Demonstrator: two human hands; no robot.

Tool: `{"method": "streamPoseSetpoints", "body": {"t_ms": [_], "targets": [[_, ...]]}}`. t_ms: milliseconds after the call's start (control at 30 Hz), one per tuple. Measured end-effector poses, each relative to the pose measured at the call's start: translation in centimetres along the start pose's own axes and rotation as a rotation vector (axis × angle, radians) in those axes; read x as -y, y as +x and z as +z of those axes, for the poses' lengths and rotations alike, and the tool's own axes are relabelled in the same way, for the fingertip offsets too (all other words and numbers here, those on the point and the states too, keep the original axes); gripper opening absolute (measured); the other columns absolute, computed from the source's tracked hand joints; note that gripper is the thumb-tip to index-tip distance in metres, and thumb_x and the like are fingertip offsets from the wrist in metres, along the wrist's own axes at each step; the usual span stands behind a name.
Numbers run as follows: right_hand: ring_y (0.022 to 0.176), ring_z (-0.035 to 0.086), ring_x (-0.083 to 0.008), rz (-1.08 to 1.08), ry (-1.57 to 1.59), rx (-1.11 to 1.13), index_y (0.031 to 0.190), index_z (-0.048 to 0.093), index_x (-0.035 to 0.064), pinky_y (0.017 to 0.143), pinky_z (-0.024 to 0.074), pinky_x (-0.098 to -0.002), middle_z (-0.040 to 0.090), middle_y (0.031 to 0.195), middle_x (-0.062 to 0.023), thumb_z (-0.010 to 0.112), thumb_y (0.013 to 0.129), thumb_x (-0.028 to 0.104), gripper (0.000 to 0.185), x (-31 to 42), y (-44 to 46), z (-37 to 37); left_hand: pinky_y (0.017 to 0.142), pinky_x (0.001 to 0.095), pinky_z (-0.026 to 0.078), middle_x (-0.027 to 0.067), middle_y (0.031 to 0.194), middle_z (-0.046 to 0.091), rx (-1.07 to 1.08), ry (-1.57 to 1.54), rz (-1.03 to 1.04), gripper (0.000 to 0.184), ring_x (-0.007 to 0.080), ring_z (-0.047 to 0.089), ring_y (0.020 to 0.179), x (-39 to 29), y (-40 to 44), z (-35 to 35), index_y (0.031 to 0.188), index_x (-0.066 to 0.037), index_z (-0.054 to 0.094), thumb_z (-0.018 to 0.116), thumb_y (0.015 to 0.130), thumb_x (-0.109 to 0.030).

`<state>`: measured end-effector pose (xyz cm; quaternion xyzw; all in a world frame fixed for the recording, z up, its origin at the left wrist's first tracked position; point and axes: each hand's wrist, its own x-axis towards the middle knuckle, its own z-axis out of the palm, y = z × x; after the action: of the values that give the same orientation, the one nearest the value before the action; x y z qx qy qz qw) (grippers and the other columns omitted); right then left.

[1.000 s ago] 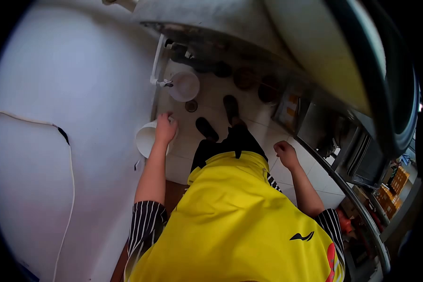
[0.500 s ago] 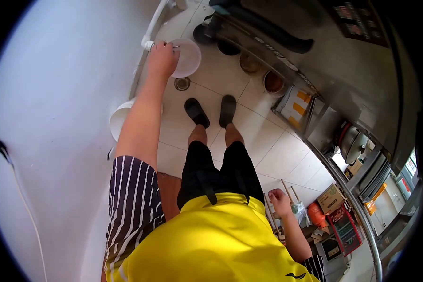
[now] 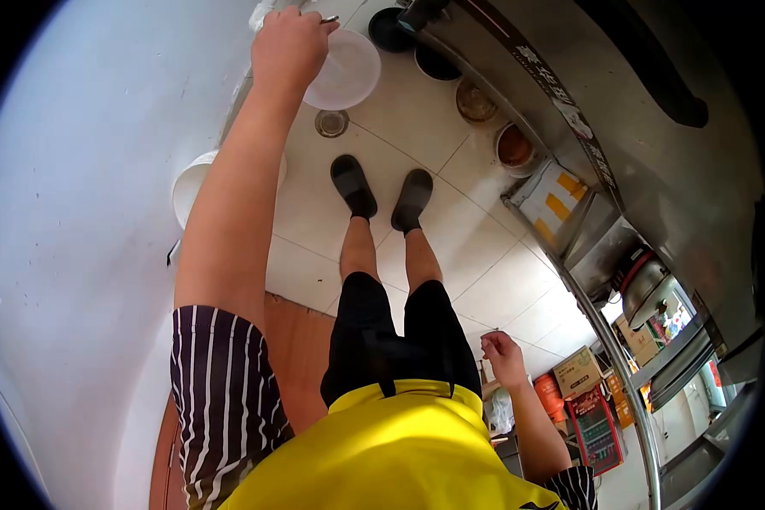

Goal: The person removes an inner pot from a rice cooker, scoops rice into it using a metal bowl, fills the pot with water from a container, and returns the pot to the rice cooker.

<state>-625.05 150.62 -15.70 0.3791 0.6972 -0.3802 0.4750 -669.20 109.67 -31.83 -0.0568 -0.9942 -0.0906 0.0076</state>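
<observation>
My left hand [image 3: 289, 49] reaches far forward along the wall, its fingers closed round what looks like a tap, mostly hidden under them. Only a short metal end of the tap [image 3: 329, 19] sticks out to the right of the fingers. A white pipe fitting [image 3: 260, 17] shows at the left of that hand. Just below it on the floor stands a round whitish basin [image 3: 348, 70]. My right hand [image 3: 503, 357] hangs beside my right hip with its fingers curled in; nothing shows in them.
A floor drain [image 3: 331, 123] lies between the basin and my feet. At the left wall stands a white bucket [image 3: 192, 189], partly behind my forearm. Steel equipment [image 3: 586, 153] runs along the right, with pots [image 3: 476, 100] beneath its edge. Cardboard boxes [image 3: 578, 372] stand behind me.
The view has shifted, so the left hand and basin sit higher in the picture. My left hand stays closed at the pipe fitting. The right hand still hangs curled.
</observation>
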Motion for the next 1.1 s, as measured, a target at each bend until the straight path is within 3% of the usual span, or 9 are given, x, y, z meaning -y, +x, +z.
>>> {"method": "streamPoseSetpoints", "body": {"t_ms": [100,233,267,367,400,600,800,900,1100], "targets": [[0.072,0.063,-0.0116,0.026,-0.075,0.035,0.103,0.065,-0.0001,0.068,0.0519,-0.0267,0.068,0.082,-0.0064,0.062,0.096,0.016,0.018,0.4,0.9,0.7,0.073,0.0417,0.053,0.0112,0.088,0.066,0.052,0.041,-0.059,0.026,0.0313,0.063,0.089,-1.1,0.1,-0.9,0.087,-0.007,0.074,0.066,0.091,-0.032],[0.075,0.067,-0.0212,-0.106,-0.272,0.055,0.103,0.067,0.0031,0.07,0.054,-0.0333,0.07,0.087,-0.012,0.069,0.089,0.019,0.021,-1.6,2.6,2.5,0.075,0.0464,0.052,0.019,0.087,0.063,0.001,-0.097,-0.121,0.023,0.0373,0.061,0.09,-0.8,0.0,-1.5,0.086,-0.006,0.074,0.068,0.087,-0.029],[0.077,0.067,-0.0271,-0.125,-0.339,0.059,0.106,0.067,0.0058,0.073,0.055,-0.0371,0.068,0.097,-0.014,0.071,0.085,0.02,0.025,-1.8,2.9,3.0,0.074,0.0467,0.052,0.0186,0.087,0.063,-0.001,-0.091,-0.118,0.024,0.0374,0.061,0.088,-0.8,0.0,-1.4,0.085,-0.005,0.074,0.068,0.087,-0.028],[0.084,0.067,-0.0303,-0.119,-0.514,0.093,0.108,0.067,0.0074,0.077,0.0554,-0.0399,0.065,0.105,-0.0148,0.071,0.085,0.021,0.027,-1.1,3.5,4.5,0.073,0.0475,0.051,0.0182,0.085,0.063,-0.007,-0.097,-0.108,0.024,0.0376,0.061,0.086,-1.0,0.0,-1.6,0.084,-0.005,0.073,0.067,0.087,-0.028],[0.095,0.066,-0.033,-0.138,-0.595,0.121,0.114,0.065,0.0095,0.084,0.0543,-0.0429,0.063,0.11,-0.015,0.07,0.085,0.025,0.033,-1.9,4.0,5.0,0.073,0.0477,0.051,0.0181,0.085,0.063,-0.009,-0.105,-0.104,0.024,0.0377,0.061,0.086,-1.0,-0.1,-1.6,0.084,-0.005,0.073,0.067,0.088,-0.028],[0.105,0.063,-0.0335,-0.107,-0.77,0.211,0.118,0.06,0.0121,0.09,0.0525,-0.043,0.063,0.115,-0.0129,0.07,0.086,0.03,0.038,-3.9,4.8,6.5,0.075,0.0466,0.051,0.0181,0.086,0.063,-0.02,-0.109,-0.079,0.025,0.0368,0.061,0.087,-1.5,-0.1,-1.9,0.082,-0.003,0.072,0.067,0.088,-0.026],[0.101,0.065,-0.035,-0.012,-0.764,0.078,0.116,0.057,0.0114,0.086,0.054,-0.0456,0.062,0.118,-0.0138,0.069,0.087,0.031,0.037,-2.2,4.4,7.2,0.076,0.0462,0.051,0.0171,0.089,0.064,-0.037,-0.099,-0.045,0.025,0.0363,0.061,0.087,-1.8,-0.2,-3.1,0.085,-0.004,0.07,0.065,0.09,-0.028],[0.097,0.066,-0.036,-0.059,-0.663,-0.037,0.114,0.058,0.0102,0.083,0.0543,-0.0461,0.064,0.115,-0.0156,0.069,0.086,0.027,0.034,-3.6,5.4,7.9,0.075,0.046,0.051,0.0164,0.088,0.063,-0.017,-0.136,-0.057,0.025,0.0361,0.062,0.086,-2.0,-0.4,-3.9,0.086,-0.004,0.067,0.065,0.09,-0.028],[0.088,0.067,-0.0358,-0.196,-0.664,0.153,0.099,0.065,0.0066,0.078,0.0548,-0.0449,0.07,0.095,-0.0177,0.068,0.081,0.022,0.023,-1.7,5.1,7.3,0.073,0.0457,0.052,0.0155,0.086,0.062,0.0,-0.079,-0.02,0.025,0.036,0.063,0.085,-2.4,-0.2,-4.6,0.085,-0.003,0.065,0.063,0.092,-0.028]]}}
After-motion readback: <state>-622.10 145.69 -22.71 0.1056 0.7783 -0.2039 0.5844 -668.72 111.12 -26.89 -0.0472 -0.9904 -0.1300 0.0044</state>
